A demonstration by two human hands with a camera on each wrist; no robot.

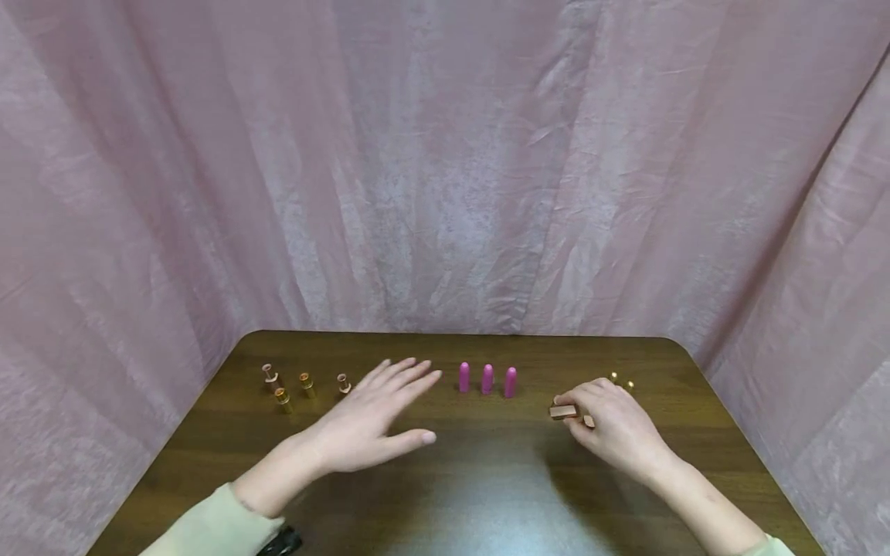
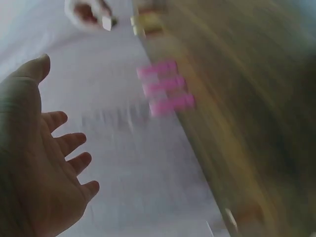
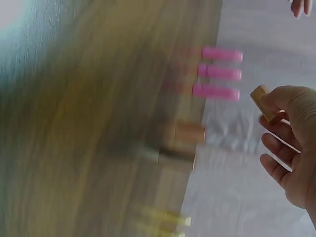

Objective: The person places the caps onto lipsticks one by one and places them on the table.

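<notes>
Bare hands (image 1: 367, 432), angular coppery block (image 3: 262, 104)

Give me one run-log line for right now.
Left hand: empty, fingers extended | Right hand: pinching small copper-coloured piece | Pink tubes: three, upright, between the hands

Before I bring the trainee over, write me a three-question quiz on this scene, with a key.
1. How many pink tubes stand upright on the table?
2. True or false: the left hand is gripping a pink tube.
3. What is the right hand pinching?
a) a pink tube
b) a small brown piece
c) nothing

Key:
1. Three, side by side.
2. False; its fingers are straight and hold nothing.
3. b
</notes>
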